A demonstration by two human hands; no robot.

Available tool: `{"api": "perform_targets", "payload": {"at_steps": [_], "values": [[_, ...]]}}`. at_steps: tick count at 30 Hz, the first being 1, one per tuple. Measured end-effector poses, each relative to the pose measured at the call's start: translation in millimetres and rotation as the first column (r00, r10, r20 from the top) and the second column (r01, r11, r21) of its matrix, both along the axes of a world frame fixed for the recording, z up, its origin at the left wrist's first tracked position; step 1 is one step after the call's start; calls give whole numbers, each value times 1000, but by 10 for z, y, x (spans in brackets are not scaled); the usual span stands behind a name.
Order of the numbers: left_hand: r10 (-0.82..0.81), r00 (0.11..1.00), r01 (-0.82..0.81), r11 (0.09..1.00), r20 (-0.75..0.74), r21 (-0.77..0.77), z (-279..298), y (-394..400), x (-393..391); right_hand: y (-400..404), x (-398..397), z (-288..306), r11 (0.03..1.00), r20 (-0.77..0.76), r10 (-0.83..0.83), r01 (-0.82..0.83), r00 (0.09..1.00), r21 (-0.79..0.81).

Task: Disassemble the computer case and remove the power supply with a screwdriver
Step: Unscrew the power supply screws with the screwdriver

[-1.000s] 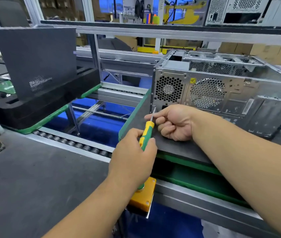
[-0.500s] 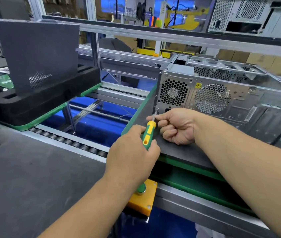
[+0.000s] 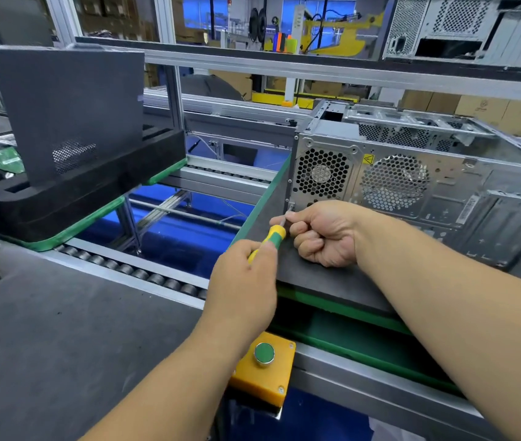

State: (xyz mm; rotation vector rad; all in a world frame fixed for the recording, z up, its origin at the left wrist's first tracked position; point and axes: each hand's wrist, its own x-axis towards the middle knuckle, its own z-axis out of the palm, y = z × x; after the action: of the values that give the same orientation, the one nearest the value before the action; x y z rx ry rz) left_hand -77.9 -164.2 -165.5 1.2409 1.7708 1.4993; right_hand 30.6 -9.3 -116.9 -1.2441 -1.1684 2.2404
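While the view has come a little closer to the work than a second ago, the hands keep almost the same pose, so I judge that the same screw at the lower left corner of the rear panel is still being turned and is not yet out. On the far left a black panel (image 3: 68,113) stands upright in a black foam tray (image 3: 78,198), well apart from the work. Next, the left hand (image 3: 246,281) grips the handle of the screwdriver (image 3: 268,238), its fingers curled round the yellow and green grip. The thin shaft points up to the corner of the computer case (image 3: 412,186), where the right hand (image 3: 322,233) pinches the shaft near its tip between thumb and forefinger, the other fingers folded in. The case rests on a dark desk (image 3: 316,278) with a green edge; the power supply (image 3: 322,173) sits inside, behind the honeycomb grille at the upper left of the rear panel. The screw itself is hidden by the fingertips. Below the hands a yellow box with a green button (image 3: 264,353) juts out, near the left forearm, and could be knocked by mistake.
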Motion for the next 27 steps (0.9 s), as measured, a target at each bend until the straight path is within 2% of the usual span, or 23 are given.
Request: {"api": "perform_targets", "payload": {"at_steps": [1,2,3,4,5,6,7,9,10,11,12,14,16,17,18,20,23,25,27], "values": [[-15,965,31,998,260,-58,36,27,-11,4,2,-1,1000,-1,9,-9,1000,-2],[-20,815,93,991,580,-97,85,30,-11,8,4,-3,1000,-3,16,-16,1000,-3],[-27,551,187,978,834,-92,144,9,-12,11,5,-5,1000,-4,18,-18,1000,-6],[-26,327,257,965,945,-62,191,-12,-25,14,7,-7,1000,-5,18,-18,1000,-8],[-40,229,296,955,973,-30,216,-26,-38,15,8,-8,1000,-5,18,-18,1000,-9],[-63,242,326,945,968,-20,220,-33,-35,14,8,-10,1000,-5,18,-18,1000,-11],[-79,339,341,939,938,-44,212,-37,-33,13,9,-13,1000,-3,18,-18,1000,-14],[-87,650,283,950,755,-134,176,-35,-12,14,1,-21,1000,0,15,-15,1000,-17],[-82,786,222,962,612,-157,156,-32,1,12,-9,-26,1000,5,12,-12,1000,-13],[-85,887,170,974,454,-151,134,-33,16,10,-22,-29,1000,13,6,-6,1000,-6],[-82,952,125,984,294,-131,111,-37,31,6,-34,-32,1000,25,-3,3,1000,3],[-33,998,37,995,51,-92,68,-45,65,-6,-56,-32,999,46,-27,26,999,22],[-13,999,8,995,-49,-97,35,-59,100,-15,-65,-36,998,58,-45,43,997,37],[-14,999,10,994,-38,-106,20,-58,119,-17,-68,-40,998,61,-50,48,997,41],[-22,999,25,994,28,-105,13,-57,135,-17,-70,-43,998,61,-53,50,997,44],[-52,949,86,992,312,-94,45,-56,168,-11,-62,-44,998,53,-52,50,997,42],[-52,724,170,980,688,-106,110,-35,154,4,-26,-27,1000,31,-16,15,999,10],[-54,564,219,972,824,-86,165,-29,118,17,-4,-18,1000,25,13,-13,1000,-1],[-58,469,267,960,881,-79,198,-30,81,24,-12,-18,1000,32,22,-22,999,-1]]}}
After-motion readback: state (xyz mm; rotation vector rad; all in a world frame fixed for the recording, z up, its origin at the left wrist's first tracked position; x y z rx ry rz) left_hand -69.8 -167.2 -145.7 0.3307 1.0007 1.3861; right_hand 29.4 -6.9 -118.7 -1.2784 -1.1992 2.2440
